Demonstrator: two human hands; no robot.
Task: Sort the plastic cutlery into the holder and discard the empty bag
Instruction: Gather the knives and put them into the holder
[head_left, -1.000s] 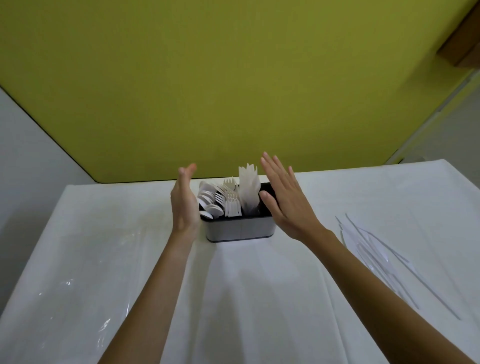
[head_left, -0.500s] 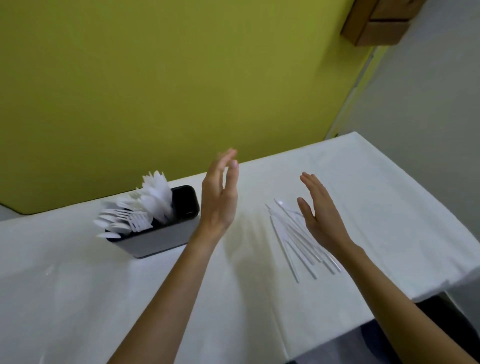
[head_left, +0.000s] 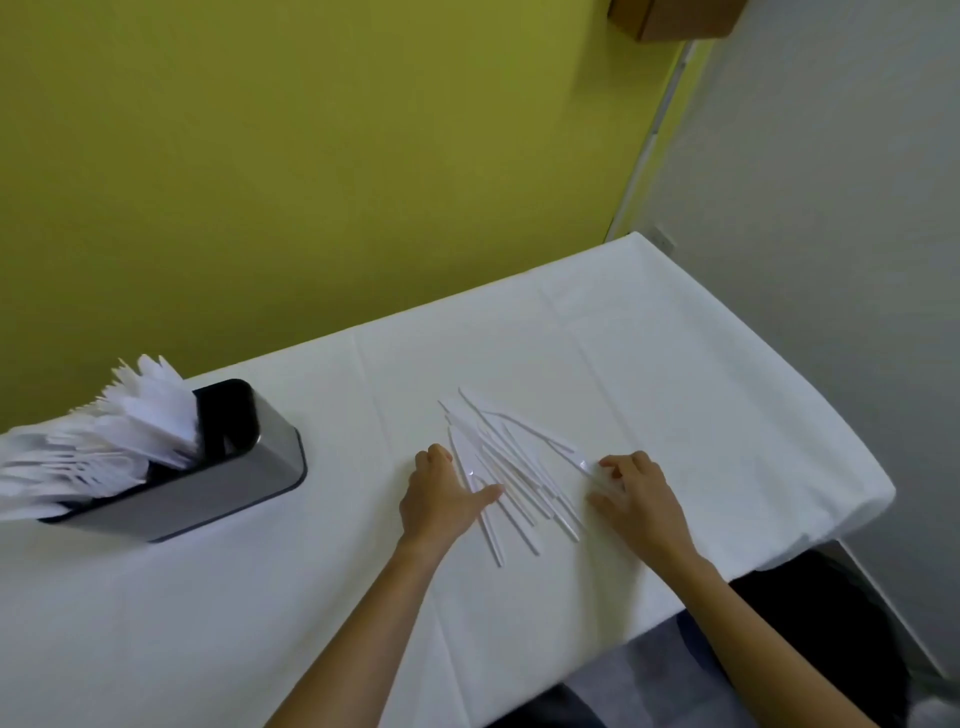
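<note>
Starting well off to the left of my left hand, the holder stands with white cutlery fanning out of it, its far end cut off by the frame. My left hand sits at the left edge of the loose pile, fingers curled under, thumb laid across it. The thin pieces are perhaps knives. My right hand curls at the pile's right edge, fingertips hidden; whether either hand grips anything I cannot tell.

White plastic cutlery in grey holder; loose heap of thin white pieces nearby.
</note>
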